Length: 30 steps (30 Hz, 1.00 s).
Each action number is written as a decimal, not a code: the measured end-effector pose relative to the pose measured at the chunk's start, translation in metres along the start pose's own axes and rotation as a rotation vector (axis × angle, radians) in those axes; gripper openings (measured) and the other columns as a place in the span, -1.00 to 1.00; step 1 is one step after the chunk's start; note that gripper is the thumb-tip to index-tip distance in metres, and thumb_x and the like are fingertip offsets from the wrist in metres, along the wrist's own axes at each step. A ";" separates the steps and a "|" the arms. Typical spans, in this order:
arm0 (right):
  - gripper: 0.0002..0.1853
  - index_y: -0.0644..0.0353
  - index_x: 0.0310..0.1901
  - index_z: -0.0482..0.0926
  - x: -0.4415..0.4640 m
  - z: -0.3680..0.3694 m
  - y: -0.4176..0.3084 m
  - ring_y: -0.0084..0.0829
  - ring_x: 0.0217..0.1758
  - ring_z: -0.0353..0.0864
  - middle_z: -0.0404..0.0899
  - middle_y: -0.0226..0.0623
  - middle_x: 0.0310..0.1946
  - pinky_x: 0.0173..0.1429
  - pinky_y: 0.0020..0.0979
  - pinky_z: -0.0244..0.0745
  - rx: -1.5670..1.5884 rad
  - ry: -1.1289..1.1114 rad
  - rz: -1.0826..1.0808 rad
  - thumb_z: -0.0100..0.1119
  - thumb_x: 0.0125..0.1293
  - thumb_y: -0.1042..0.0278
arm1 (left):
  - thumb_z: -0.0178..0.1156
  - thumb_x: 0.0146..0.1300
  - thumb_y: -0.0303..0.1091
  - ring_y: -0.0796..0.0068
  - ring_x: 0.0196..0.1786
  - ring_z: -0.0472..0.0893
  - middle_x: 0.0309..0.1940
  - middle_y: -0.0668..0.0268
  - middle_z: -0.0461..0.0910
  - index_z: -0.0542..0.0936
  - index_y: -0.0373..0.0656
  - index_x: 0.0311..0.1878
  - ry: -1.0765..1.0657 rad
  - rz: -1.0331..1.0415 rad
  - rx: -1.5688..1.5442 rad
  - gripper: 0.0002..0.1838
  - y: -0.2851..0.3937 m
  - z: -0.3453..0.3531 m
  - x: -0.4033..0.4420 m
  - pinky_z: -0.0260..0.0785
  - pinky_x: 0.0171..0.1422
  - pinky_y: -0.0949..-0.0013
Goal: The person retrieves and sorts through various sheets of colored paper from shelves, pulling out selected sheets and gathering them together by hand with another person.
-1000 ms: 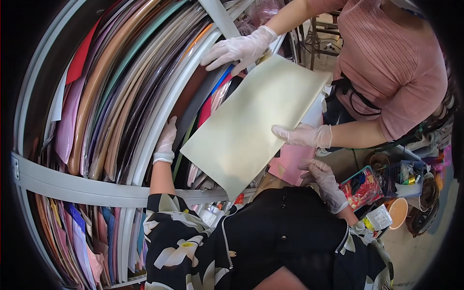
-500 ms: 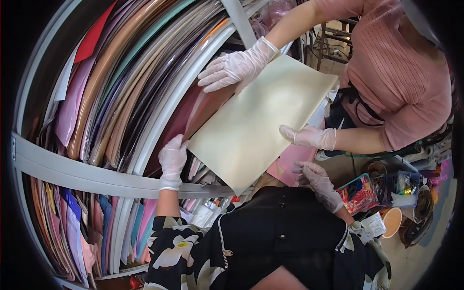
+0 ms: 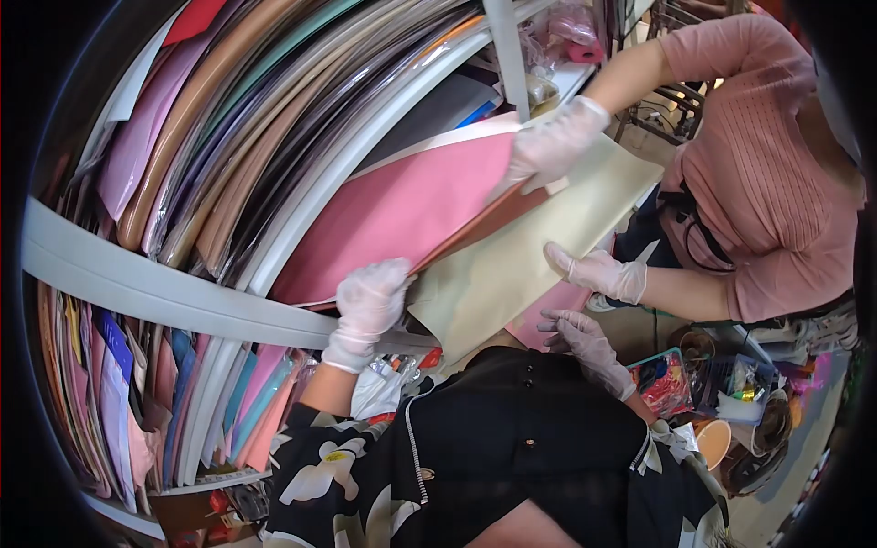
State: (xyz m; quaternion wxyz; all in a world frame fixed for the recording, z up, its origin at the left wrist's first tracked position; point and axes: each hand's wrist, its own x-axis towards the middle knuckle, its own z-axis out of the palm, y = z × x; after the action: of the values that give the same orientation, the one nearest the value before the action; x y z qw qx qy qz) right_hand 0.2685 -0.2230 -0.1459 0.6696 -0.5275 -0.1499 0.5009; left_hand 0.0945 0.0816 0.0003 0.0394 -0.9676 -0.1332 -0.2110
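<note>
My left hand, in a thin white glove, is closed on the near edge of the pink paper sheet and the brown sheet beside it. Those sheets lie partly inside the rack. My right hand, also gloved, has its fingers stretched out beside a lower pink sheet and holds nothing visible. Between my hands and a co-worker lies a large cream paper sheet. One gloved co-worker hand grips the far end of the pink and brown sheets; the other hand holds the cream sheet's edge.
A grey metal rack full of upright coloured sheets fills the left, with more folded sheets below its rail. A co-worker in a pink top stands at right. Baskets and an orange bucket sit lower right.
The co-worker's upper hand has taken hold of the pink and brown sheets and lifted them outward. My left hand has shifted right onto their edge. The cream sheet has slid right and buckled.
</note>
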 end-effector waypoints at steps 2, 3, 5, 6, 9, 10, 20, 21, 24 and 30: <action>-0.61 0.25 0.26 0.47 0.004 0.000 0.003 -0.52 -0.17 0.70 0.67 -0.27 -0.02 0.01 -0.44 0.66 0.002 -0.039 -0.013 -0.01 0.55 0.21 | 0.23 0.12 -0.33 0.23 -0.42 0.62 -0.50 0.30 0.57 0.52 0.03 -0.35 0.051 0.046 -0.038 -0.93 0.027 0.001 0.016 0.45 -0.39 0.16; -0.61 0.25 0.27 0.47 0.006 0.002 0.001 -0.56 -0.18 0.67 0.67 -0.31 -0.03 -0.01 -0.48 0.63 0.002 -0.044 0.005 -0.01 0.55 0.23 | 0.22 0.11 -0.36 0.22 -0.44 0.62 -0.53 0.29 0.55 0.51 0.03 -0.37 0.048 0.057 -0.049 -0.93 0.040 0.005 0.024 0.44 -0.41 0.17; -0.62 0.25 0.28 0.47 0.006 0.009 -0.004 -0.64 -0.20 0.61 0.68 -0.39 -0.05 -0.05 -0.55 0.56 0.003 -0.052 0.044 -0.01 0.54 0.27 | 0.19 0.08 -0.40 0.24 -0.48 0.60 -0.59 0.29 0.50 0.48 0.02 -0.40 0.051 0.083 -0.078 -0.92 0.066 0.012 0.040 0.43 -0.43 0.19; -0.62 0.24 0.28 0.47 0.007 0.009 -0.004 -0.64 -0.20 0.62 0.68 -0.39 -0.05 -0.05 -0.55 0.56 -0.003 -0.057 0.055 -0.01 0.54 0.27 | 0.18 0.08 -0.40 0.24 -0.49 0.59 -0.59 0.29 0.50 0.47 0.00 -0.41 0.057 0.092 -0.119 -0.92 0.079 0.016 0.048 0.43 -0.43 0.19; -0.62 0.21 0.28 0.48 0.010 0.007 -0.005 -0.64 -0.21 0.62 0.67 -0.39 -0.05 -0.06 -0.55 0.56 -0.020 -0.059 0.084 0.00 0.54 0.26 | 0.18 0.08 -0.41 0.26 -0.49 0.59 -0.54 0.28 0.51 0.50 -0.06 -0.33 -0.002 0.133 -0.219 -0.91 0.115 0.029 0.067 0.43 -0.44 0.19; -0.62 0.20 0.28 0.48 0.010 0.007 -0.008 -0.63 -0.22 0.62 0.68 -0.39 -0.05 -0.06 -0.55 0.56 -0.025 -0.054 0.092 0.00 0.54 0.26 | 0.18 0.08 -0.41 0.27 -0.49 0.59 -0.52 0.27 0.52 0.53 -0.09 -0.28 -0.033 0.150 -0.248 -0.88 0.121 0.031 0.071 0.43 -0.44 0.19; -0.61 0.22 0.25 0.51 0.010 -0.012 -0.006 -0.61 -0.21 0.61 0.67 -0.34 -0.09 -0.08 -0.54 0.56 0.037 0.017 0.104 0.05 0.52 0.19 | 0.26 0.25 0.12 0.22 0.24 0.57 0.19 0.18 0.60 0.56 -0.01 0.26 -0.333 -0.180 -0.386 -0.40 0.063 0.020 0.053 0.38 0.32 0.29; -0.61 0.22 0.24 0.51 0.011 -0.013 -0.005 -0.61 -0.21 0.61 0.67 -0.34 -0.08 -0.08 -0.54 0.56 0.031 0.014 0.109 0.05 0.52 0.19 | 0.27 0.25 0.09 0.22 0.23 0.58 0.16 0.20 0.61 0.58 0.01 0.23 -0.250 -0.237 -0.332 -0.44 0.044 0.019 0.059 0.40 0.31 0.28; -0.61 0.23 0.24 0.51 0.015 -0.013 -0.003 -0.62 -0.22 0.60 0.66 -0.34 -0.08 -0.08 -0.54 0.55 0.005 -0.004 0.126 0.05 0.52 0.19 | 0.28 0.24 -0.06 0.25 0.18 0.61 0.12 0.26 0.64 0.63 0.04 0.17 0.076 -0.347 -0.243 -0.56 -0.024 0.033 0.082 0.43 0.28 0.24; -0.62 0.23 0.22 0.53 0.018 -0.005 -0.007 -0.62 -0.26 0.58 0.66 -0.35 -0.10 -0.10 -0.55 0.54 -0.048 -0.020 0.117 0.04 0.53 0.20 | 0.20 0.29 -0.08 0.33 0.51 0.27 0.47 0.29 0.30 0.38 0.01 0.43 -0.420 -0.469 0.050 -0.36 -0.106 0.056 0.111 0.08 0.58 0.30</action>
State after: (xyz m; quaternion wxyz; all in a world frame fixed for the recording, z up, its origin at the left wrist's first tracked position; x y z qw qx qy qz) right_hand 0.2837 -0.2103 -0.1472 0.6247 -0.5463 -0.1377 0.5407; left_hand 0.1848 0.2178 -0.0018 -0.0150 -0.9316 -0.3632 -0.0066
